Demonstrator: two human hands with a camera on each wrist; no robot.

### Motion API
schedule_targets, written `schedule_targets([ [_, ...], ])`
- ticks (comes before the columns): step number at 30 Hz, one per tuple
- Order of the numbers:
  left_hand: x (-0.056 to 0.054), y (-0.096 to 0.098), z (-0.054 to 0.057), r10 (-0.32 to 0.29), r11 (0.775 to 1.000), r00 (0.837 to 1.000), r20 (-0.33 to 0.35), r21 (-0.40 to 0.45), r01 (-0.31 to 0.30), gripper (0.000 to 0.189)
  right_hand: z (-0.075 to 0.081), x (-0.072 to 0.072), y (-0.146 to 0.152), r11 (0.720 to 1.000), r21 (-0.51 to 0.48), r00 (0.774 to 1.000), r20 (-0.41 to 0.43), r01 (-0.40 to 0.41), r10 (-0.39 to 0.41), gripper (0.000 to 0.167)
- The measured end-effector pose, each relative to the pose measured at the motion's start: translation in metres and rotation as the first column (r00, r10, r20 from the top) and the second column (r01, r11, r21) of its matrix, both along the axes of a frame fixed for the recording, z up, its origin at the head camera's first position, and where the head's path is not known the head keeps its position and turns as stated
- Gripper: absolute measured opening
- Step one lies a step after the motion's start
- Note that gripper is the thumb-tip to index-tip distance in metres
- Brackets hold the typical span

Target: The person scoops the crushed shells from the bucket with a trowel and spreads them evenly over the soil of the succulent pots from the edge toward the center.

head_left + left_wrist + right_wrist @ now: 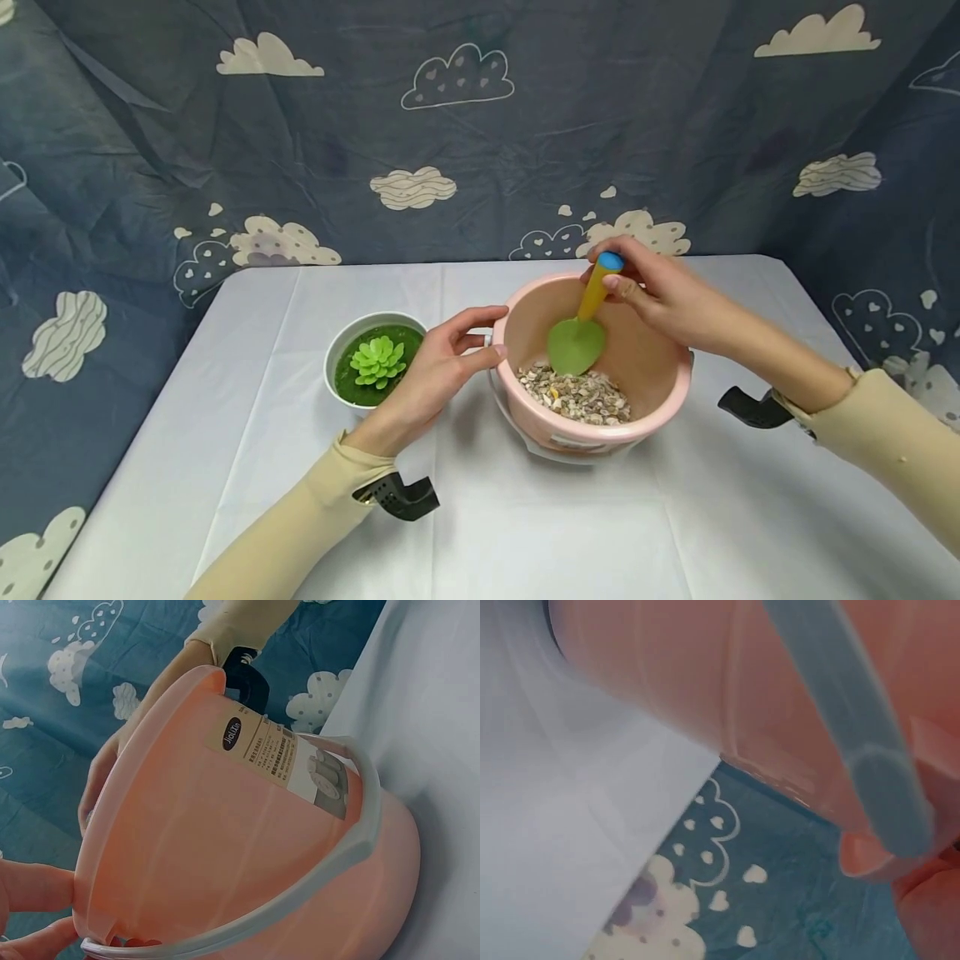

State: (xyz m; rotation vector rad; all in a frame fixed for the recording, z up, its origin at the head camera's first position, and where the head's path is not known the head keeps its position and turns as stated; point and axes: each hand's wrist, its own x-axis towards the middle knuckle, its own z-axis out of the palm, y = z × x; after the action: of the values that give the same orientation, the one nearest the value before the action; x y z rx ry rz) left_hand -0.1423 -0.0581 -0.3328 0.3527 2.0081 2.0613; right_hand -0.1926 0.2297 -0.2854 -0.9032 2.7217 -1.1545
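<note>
A pink bucket stands on the table, with small mixed pebbles in its bottom. Its left rim is gripped by my left hand, index finger and thumb at the edge. My right hand holds a small toy shovel by its yellow, blue-capped handle, over the bucket's far right rim. The shovel's green blade points down inside the bucket, its tip right at the pebbles. In the left wrist view, the bucket's grey carrying handle hangs down against its side, beside a printed label.
A white pot with a green artificial succulent stands left of the bucket, partly behind my left hand. White cloth covers the table. Behind it hangs a dark blue curtain with cloud prints.
</note>
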Motion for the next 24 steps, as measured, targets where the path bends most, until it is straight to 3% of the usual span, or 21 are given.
schedule_targets([
  [5,0.0,0.001,0.0,0.011,1.0,1.0,0.006,-0.002,-0.011,0.047,-0.002,-0.001,-0.001,0.998,-0.07,0.999,0.054,0.001,0.003,0.036],
  [12,-0.001,0.001,-0.001,0.01,1.0,1.0,0.018,0.005,-0.01,0.046,-0.002,0.0,-0.003,0.998,-0.067,0.996,0.084,0.023,-0.017,0.035],
  [19,0.0,0.001,-0.003,0.019,1.0,0.999,0.033,0.018,-0.02,0.046,-0.006,0.001,-0.009,0.998,-0.065,0.98,0.198,0.019,-0.006,0.031],
  [24,0.0,0.001,-0.005,0.023,0.999,0.999,0.024,0.026,-0.024,0.046,-0.007,-0.001,-0.013,0.997,-0.076,0.972,0.235,0.017,0.002,0.029],
])
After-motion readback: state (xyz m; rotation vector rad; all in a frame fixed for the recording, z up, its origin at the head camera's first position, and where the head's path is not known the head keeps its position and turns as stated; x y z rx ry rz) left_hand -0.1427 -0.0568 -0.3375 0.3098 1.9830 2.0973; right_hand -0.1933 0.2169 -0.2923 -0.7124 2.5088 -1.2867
